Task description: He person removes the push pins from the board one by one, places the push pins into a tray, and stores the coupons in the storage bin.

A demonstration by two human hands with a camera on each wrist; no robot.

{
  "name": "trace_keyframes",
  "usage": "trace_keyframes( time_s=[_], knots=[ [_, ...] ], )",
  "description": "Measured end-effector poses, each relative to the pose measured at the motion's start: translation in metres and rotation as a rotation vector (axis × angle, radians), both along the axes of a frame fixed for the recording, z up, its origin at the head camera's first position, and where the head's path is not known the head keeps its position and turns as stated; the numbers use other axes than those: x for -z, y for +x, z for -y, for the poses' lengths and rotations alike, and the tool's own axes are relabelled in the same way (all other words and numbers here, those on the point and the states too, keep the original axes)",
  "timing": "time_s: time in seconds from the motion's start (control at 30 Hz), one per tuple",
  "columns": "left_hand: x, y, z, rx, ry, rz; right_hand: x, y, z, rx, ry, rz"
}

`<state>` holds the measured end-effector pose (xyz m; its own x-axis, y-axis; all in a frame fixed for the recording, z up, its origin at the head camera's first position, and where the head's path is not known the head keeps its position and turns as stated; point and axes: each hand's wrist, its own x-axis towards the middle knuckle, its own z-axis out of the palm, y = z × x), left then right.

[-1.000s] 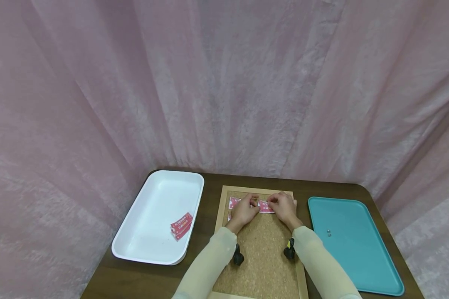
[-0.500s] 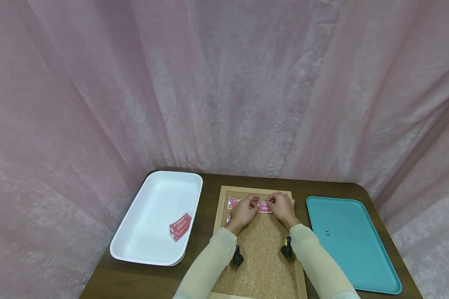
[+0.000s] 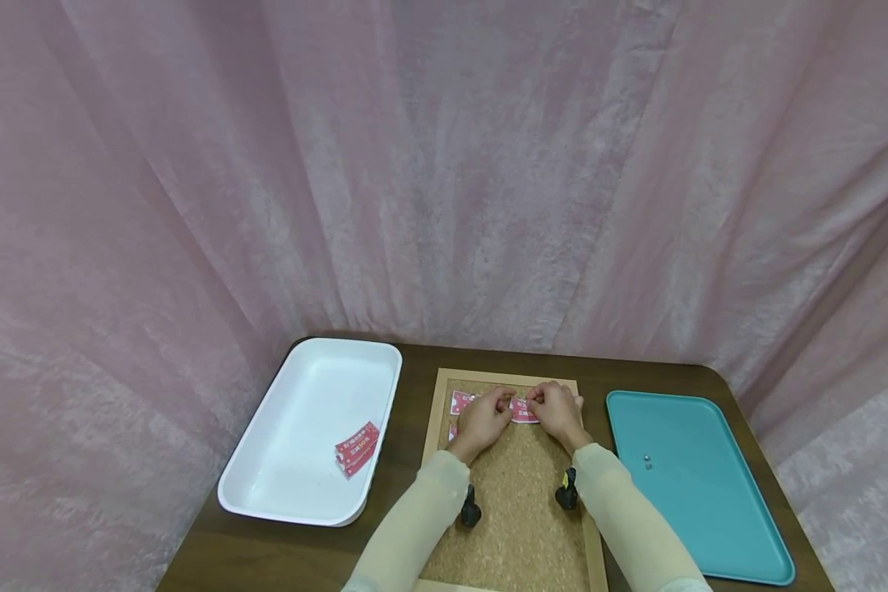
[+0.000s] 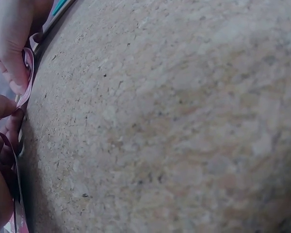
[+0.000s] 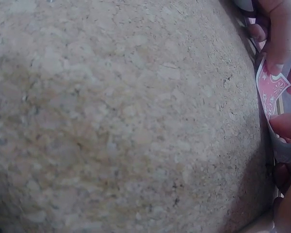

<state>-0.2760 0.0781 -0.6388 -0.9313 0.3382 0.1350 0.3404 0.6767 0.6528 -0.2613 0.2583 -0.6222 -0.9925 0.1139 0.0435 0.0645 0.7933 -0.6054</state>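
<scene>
Both hands work on one pink-and-white coupon point(image 3: 524, 410) near the top of a wood-framed cork board point(image 3: 514, 493). My left hand point(image 3: 486, 421) pinches its left end between thumb and fingers. The opposite end is held between thumb and fingers of my right hand point(image 3: 560, 411). In the right wrist view this coupon point(image 5: 270, 92) bends between the two thumbs, close to the cork. Another coupon point(image 3: 461, 401) lies at the board's upper left, and a third coupon point(image 3: 452, 430) just below it; the left hand partly covers both.
A white basin point(image 3: 296, 444) on the left has a few overlapping pink coupons point(image 3: 358, 449) at its right side. To the right is a turquoise tray point(image 3: 710, 493) with small shiny bits point(image 3: 647, 462) on it. Pink curtains point(image 3: 444, 164) hang behind the brown table point(image 3: 266, 559).
Both hands stay at the same coupon, and the right hand has shifted very slightly left. Otherwise the scene looks the same, apart from a small sway of the head view.
</scene>
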Motion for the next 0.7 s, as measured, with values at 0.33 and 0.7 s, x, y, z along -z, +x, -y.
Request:
trace_keyframes(
  time_s=[0.33,0.7],
  knots=[
    [0.0006,-0.0017,0.0001,0.033,0.002,-0.021,0.0019,-0.0018,-0.0028,-0.017,-0.016,-0.008],
    [0.0028,-0.0037,-0.0009,0.029,0.003,0.003,0.0018,-0.0009,-0.0048,-0.030,-0.029,-0.011]
  ],
)
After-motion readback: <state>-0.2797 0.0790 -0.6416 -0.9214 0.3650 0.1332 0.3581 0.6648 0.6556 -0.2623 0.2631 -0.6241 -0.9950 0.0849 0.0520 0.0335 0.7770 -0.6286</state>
